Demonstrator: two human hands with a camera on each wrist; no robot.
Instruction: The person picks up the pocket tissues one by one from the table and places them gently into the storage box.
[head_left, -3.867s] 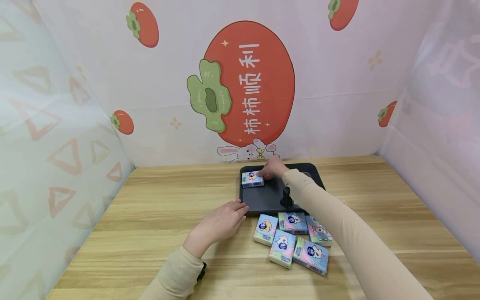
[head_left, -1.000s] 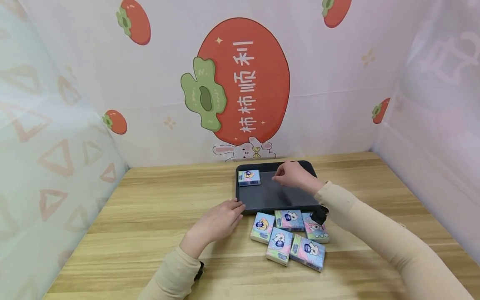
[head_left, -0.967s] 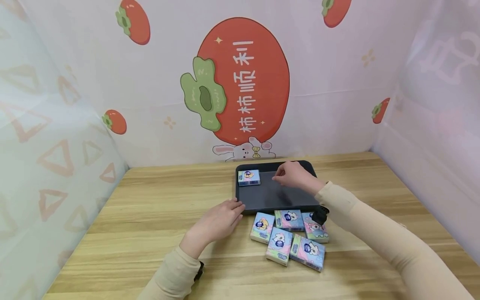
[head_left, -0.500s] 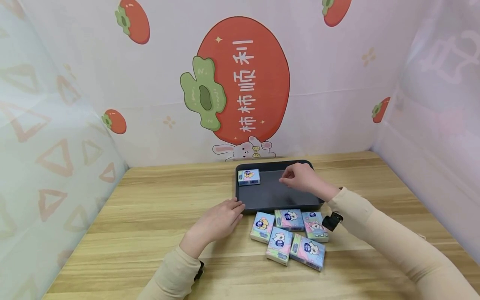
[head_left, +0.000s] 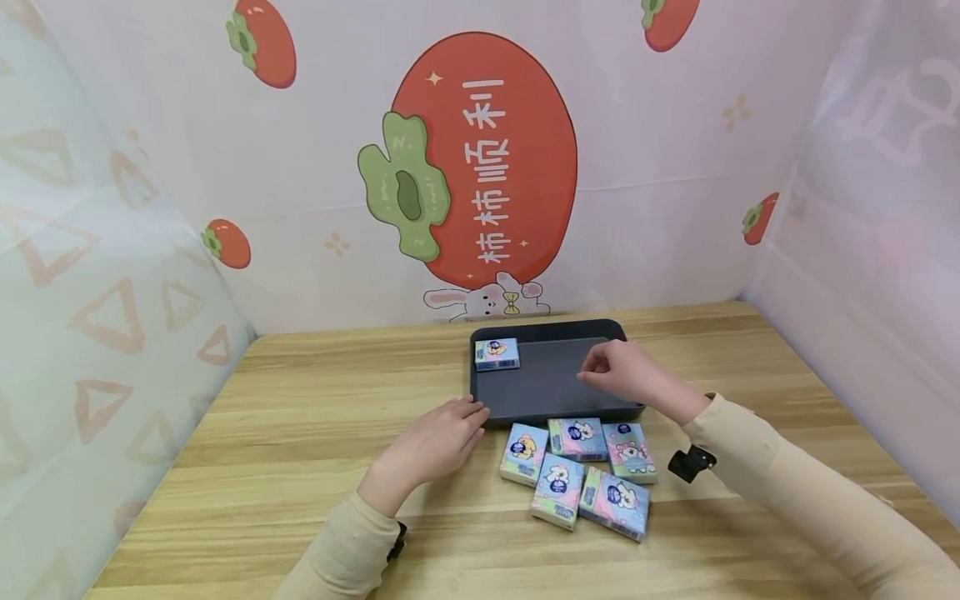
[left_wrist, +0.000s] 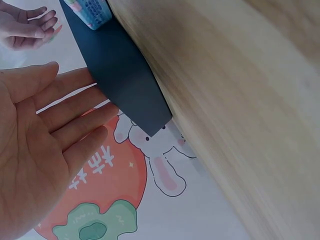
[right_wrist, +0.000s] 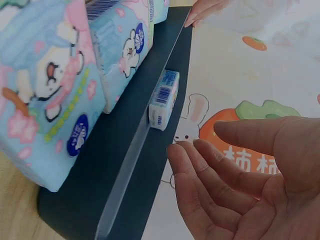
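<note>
A dark grey tray [head_left: 536,379] lies near the back of the table. One small tissue pack [head_left: 497,353], blue with a yellow cartoon figure, sits in its back left corner. With straight fingertips, my left hand [head_left: 442,437] touches the tray's front left corner; the left wrist view shows those fingers against the tray wall [left_wrist: 125,75]. Over the right part of the tray hovers my right hand [head_left: 622,371], fingers loosely bent. Nothing lies between its thumb and fingers [right_wrist: 227,170] in the right wrist view.
Several more tissue packs [head_left: 558,490] lie flat in a cluster in front of the tray, one of them [head_left: 577,439] right at its front edge. Behind the wooden table [head_left: 337,392] hangs a printed cloth [head_left: 315,167], with cloth at both sides too.
Earlier, my right fingers were on the pack in the tray's back left corner. They have let go and moved right and nearer to me. My left hand stays at the corner.
</note>
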